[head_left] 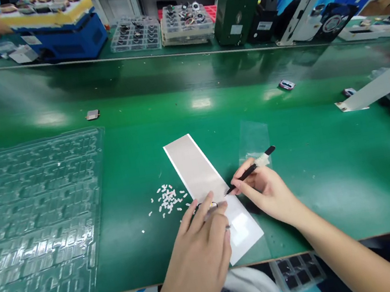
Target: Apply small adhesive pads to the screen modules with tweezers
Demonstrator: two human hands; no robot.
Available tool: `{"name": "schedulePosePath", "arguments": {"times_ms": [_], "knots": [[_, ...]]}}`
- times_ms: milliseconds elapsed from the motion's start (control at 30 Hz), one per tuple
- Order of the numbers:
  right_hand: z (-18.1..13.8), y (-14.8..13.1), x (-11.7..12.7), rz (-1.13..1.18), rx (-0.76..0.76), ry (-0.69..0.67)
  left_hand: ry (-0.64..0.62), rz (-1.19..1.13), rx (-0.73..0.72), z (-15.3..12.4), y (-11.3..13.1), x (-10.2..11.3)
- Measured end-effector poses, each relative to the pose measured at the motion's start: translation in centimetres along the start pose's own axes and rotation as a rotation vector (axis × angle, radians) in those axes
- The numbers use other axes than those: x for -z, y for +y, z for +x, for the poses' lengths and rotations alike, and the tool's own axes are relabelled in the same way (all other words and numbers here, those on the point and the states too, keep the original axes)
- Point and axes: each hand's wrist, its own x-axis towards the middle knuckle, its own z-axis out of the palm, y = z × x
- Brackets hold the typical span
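Tweezers (250, 172) sit pinched in our right hand (266, 194), tip just beside a small wired part (211, 205), we think, held by the pressed-together fingers of our left hand (198, 251) over a backed film strip (195, 168); that work calls for steady aim.

Long green bench top (184, 85) was glossy. Clear moulded plastic tray (34, 219) shone. Pale rectangular sheet (193, 166) looked matt, as did slim black tweezers (248, 172).

Green workbench (306, 156), white sheet (193, 169), blister tray (34, 219)
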Motion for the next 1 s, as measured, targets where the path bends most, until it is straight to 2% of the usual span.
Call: {"name": "schedulePosePath", "arguments": {"times_ms": [100,267,467,567,667,800,900,1000], "knots": [[-0.3,0.1,-0.2,0.048,-0.052,-0.011,-0.058,0.13,-0.089,0.0,0.3,-0.4],[-0.3,0.1,-0.7,0.121,-0.113,-0.044,-0.068,0.209,-0.104,-0.1,0.3,-0.9],[0.0,-0.5,-0.6,0.261,-0.163,0.006,0.003,0.17,-0.042,-0.3,0.2,-1.4],[-0.5,-1.2,-0.4,0.307,-0.124,0.107,0.016,0.089,-0.024,-0.2,0.1,-1.0],[-2.0,-2.0,-0.8,0.329,-0.023,0.318,0.073,-0.192,0.049,0.2,0.0,-0.2],[-4.5,-2.6,-3.2,0.374,0.101,0.591,0.324,-0.798,0.399,0.9,0.1,-0.1],[-5.5,-2.4,-5.7,0.451,0.148,0.685,0.371,-1.216,0.545,1.6,0.6,-0.6],[-5.6,-2.1,-7.6,0.534,0.15,0.687,0.434,-1.443,0.588,2.1,1.0,-1.1]]}}
